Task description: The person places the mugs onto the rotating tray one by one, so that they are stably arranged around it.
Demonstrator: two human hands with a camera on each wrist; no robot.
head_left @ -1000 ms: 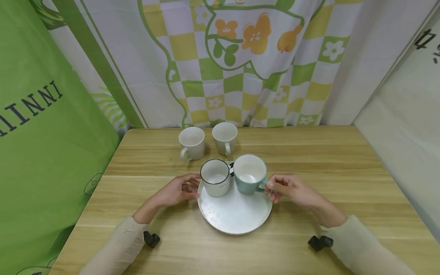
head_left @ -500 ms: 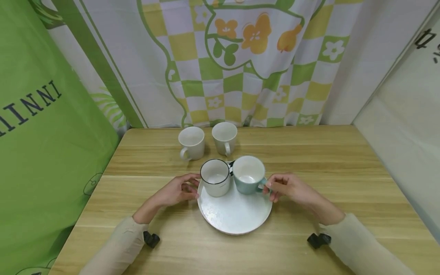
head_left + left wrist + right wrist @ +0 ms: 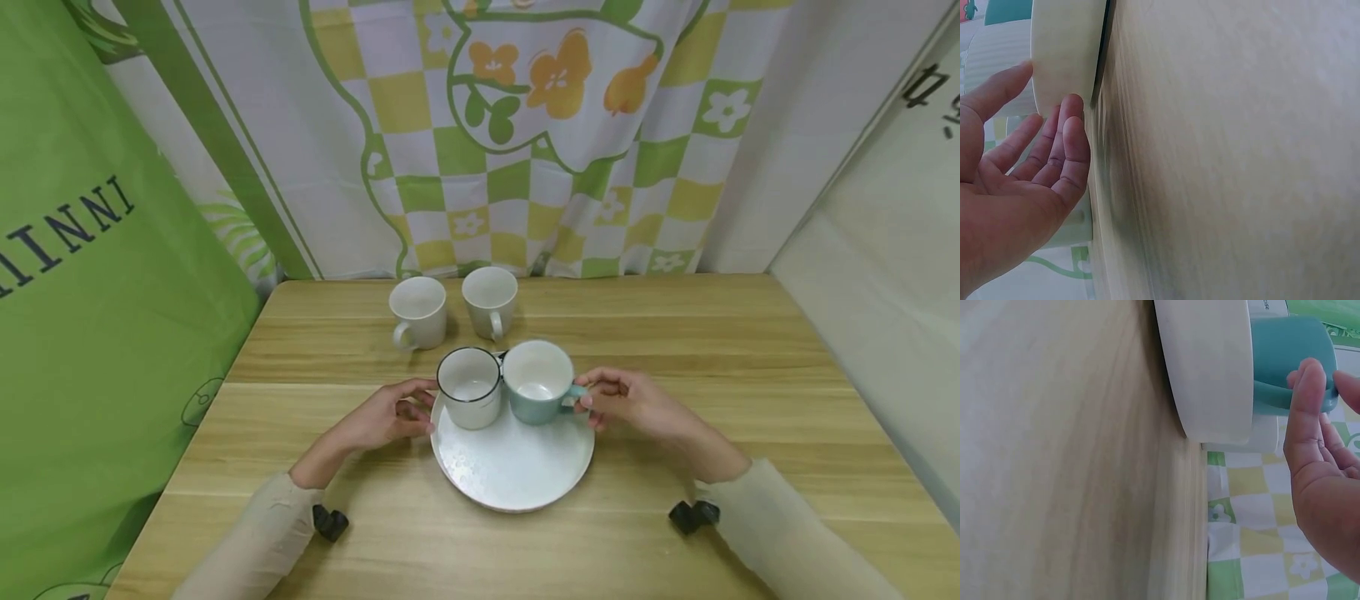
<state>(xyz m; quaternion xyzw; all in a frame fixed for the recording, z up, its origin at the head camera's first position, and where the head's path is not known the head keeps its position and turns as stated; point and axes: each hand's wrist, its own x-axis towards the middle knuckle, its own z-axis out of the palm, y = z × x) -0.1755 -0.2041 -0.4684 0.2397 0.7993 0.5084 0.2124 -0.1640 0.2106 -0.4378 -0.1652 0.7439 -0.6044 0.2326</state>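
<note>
My right hand (image 3: 637,408) pinches the handle of a teal mug (image 3: 534,407) with a white inside. This mug stands upright on the right back part of a round white tray (image 3: 517,475). In the right wrist view, thumb and fingertips meet at the teal handle (image 3: 1272,395). Beside it on the tray is a white mug with a dark rim (image 3: 471,410). My left hand (image 3: 386,417) has its loosely bent fingers against the tray's left side. The left wrist view shows thumb and fingertips right at the tray's pale wall (image 3: 1066,56).
Two white mugs, one at the left (image 3: 427,327) and one at the right (image 3: 487,310), stand behind the tray. All rest on a wooden table (image 3: 675,333). A patterned curtain (image 3: 555,192) hangs along its back edge, and a green cloth (image 3: 97,333) hangs at the left.
My right hand has shifted the teal mug a little to the left, closer to the dark-rimmed mug. The left hand and the tray have stayed in place.
</note>
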